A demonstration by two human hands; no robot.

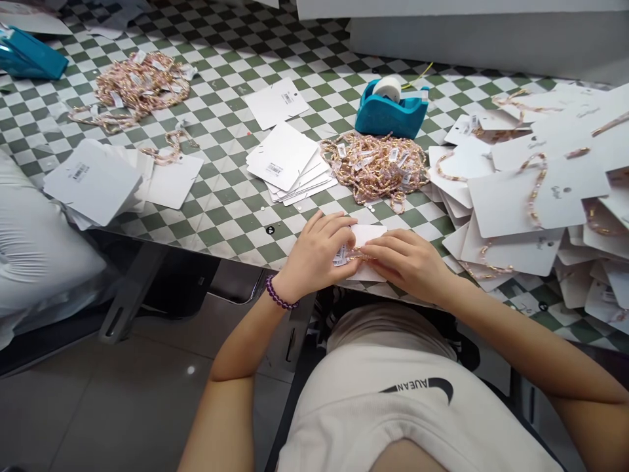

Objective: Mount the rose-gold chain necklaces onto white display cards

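At the table's near edge, my left hand [322,252] and my right hand [405,259] meet over a white display card [369,233]. A pink and gold beaded strand [361,254] lies across the card, with the fingertips of my right hand closed on it. My left thumb and fingers close around the card's left side, where a small barcode label [339,255] shows. Just beyond my hands lies a pile of beaded strands [376,167] with small white tags. A stack of blank white cards [287,160] sits left of that pile.
A teal tape dispenser [390,108] stands behind the bead pile. Cards with strands attached [535,190] heap up at the right. At left are another bead pile [142,85], more cards [91,180], a second teal dispenser [32,56] and a person's white sleeve [44,255].
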